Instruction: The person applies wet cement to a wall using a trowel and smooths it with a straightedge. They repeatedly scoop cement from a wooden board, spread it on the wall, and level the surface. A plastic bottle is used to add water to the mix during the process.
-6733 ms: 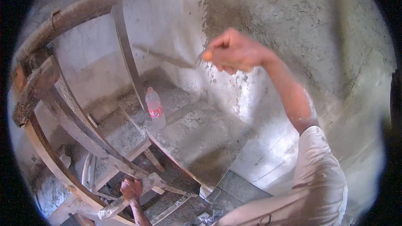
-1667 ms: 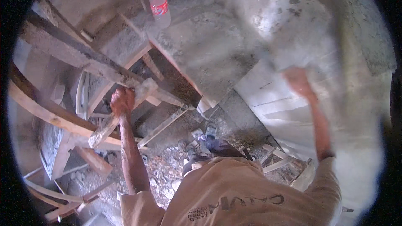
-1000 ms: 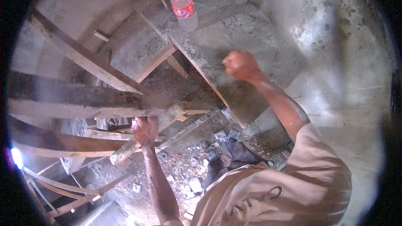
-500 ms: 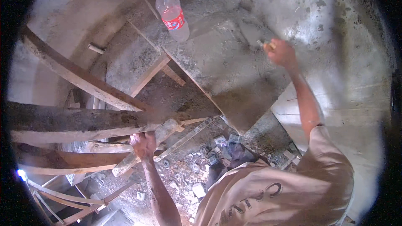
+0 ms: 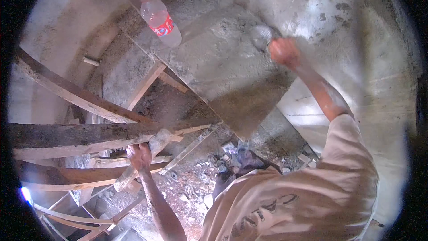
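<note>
My right hand [image 5: 283, 52] is closed on a trowel [image 5: 261, 35], whose blurred grey blade lies against the rough concrete step [image 5: 223, 76] where it meets the plastered wall [image 5: 347, 27]. My left hand [image 5: 139, 156] grips a slanted wooden batten [image 5: 156, 143] lower down, under a thick dark timber beam [image 5: 89, 134]. A clear plastic bottle with a red label [image 5: 160, 18] stands on the far end of the same step, well left of my right hand.
Rough timber props and curved planks [image 5: 67, 93] cross the left side. Rubble and broken pieces [image 5: 196, 187] cover the ground beneath the steps. A lower step [image 5: 129, 71] sits to the left, and the curved wall closes in on the right.
My right hand has come down from the wall to the step, then slid along it toward the wall corner. My left hand has stayed on the batten. The view has tilted downward.
</note>
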Available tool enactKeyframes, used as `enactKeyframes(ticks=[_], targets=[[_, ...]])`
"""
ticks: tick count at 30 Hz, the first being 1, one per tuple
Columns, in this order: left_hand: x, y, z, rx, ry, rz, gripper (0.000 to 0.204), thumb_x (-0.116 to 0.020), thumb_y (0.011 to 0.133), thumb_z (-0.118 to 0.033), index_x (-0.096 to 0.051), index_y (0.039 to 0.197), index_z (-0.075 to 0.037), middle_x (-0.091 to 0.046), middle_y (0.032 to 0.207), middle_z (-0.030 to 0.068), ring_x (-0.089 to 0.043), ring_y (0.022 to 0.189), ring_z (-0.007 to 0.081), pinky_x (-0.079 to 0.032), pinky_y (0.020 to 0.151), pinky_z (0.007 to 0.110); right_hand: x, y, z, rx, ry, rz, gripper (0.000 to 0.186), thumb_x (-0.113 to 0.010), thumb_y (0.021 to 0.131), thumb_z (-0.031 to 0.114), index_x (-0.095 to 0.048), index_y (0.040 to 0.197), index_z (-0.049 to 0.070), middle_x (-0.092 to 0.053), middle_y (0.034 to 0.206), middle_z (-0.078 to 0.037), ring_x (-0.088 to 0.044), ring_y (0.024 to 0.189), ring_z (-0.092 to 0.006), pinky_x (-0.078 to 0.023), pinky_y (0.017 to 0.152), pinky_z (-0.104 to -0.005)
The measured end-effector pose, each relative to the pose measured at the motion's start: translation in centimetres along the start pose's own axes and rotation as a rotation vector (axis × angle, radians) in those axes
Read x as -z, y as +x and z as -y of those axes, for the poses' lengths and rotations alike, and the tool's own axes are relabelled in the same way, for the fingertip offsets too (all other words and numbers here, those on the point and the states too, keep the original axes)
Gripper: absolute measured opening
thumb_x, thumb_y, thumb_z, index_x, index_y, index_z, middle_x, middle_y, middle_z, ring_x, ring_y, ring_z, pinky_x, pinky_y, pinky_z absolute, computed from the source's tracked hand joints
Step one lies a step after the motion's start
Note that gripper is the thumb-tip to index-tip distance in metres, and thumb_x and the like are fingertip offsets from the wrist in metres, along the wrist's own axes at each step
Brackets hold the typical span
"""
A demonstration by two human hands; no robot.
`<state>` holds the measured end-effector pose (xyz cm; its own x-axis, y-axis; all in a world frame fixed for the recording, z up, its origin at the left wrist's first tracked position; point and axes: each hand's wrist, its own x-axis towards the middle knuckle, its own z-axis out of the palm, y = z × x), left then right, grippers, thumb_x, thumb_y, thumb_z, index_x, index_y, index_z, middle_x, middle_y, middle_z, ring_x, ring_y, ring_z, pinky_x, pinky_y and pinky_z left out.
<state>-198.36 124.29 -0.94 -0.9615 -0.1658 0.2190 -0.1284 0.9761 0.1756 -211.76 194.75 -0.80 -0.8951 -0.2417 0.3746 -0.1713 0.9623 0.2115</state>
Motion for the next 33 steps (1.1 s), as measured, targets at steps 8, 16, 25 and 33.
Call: enactKeyframes(ticks=[8,16,25,33], targets=[[-0.8,-0.3,2.3,-0.076,0.023,0.052,0.052,-0.049,0.101,-0.038,-0.063,0.133,0.000,-0.062,0.132,0.0302,-0.058,0.119,0.0521,-0.046,0.100,0.062,-0.2,6.1,0.0,-0.202,0.091,0.352,0.015,-0.068,0.089,0.024,-0.070,0.088,0.009,-0.067,0.077,-0.016,-0.070,0.079,-0.0364,-0.055,0.074,-0.0526],[-0.1,-0.3,1.4,-0.075,0.011,-0.002,0.050,-0.048,0.101,-0.036,-0.063,0.132,0.001,-0.063,0.128,0.0309,-0.058,0.116,0.0532,-0.047,0.098,0.061,2.9,7.8,2.7,-0.151,0.198,0.192,0.027,-0.063,0.092,0.027,-0.072,0.087,0.001,-0.071,0.076,-0.025,-0.072,0.073,-0.0461,-0.057,0.068,-0.0571],[-1.6,-0.3,2.6,-0.174,-0.009,-0.088,0.052,-0.048,0.105,-0.041,-0.062,0.134,0.000,-0.065,0.124,0.0295,-0.060,0.109,0.0534,-0.048,0.092,0.060,5.4,1.1,5.4,-0.051,0.190,0.284,0.031,-0.062,0.096,0.039,-0.075,0.097,0.011,-0.074,0.091,-0.019,-0.074,0.081,-0.0385,-0.059,0.073,-0.0535],[-1.2,1.2,3.1,0.017,-0.013,0.085,0.052,-0.051,0.099,-0.042,-0.064,0.128,-0.001,-0.064,0.127,0.0309,-0.061,0.109,0.0483,-0.048,0.090,0.057,6.1,-5.0,5.7,-0.297,0.017,0.371,0.038,-0.064,0.098,0.045,-0.076,0.092,0.009,-0.079,0.093,-0.013,-0.078,0.090,-0.0364,-0.062,0.079,-0.0501]])
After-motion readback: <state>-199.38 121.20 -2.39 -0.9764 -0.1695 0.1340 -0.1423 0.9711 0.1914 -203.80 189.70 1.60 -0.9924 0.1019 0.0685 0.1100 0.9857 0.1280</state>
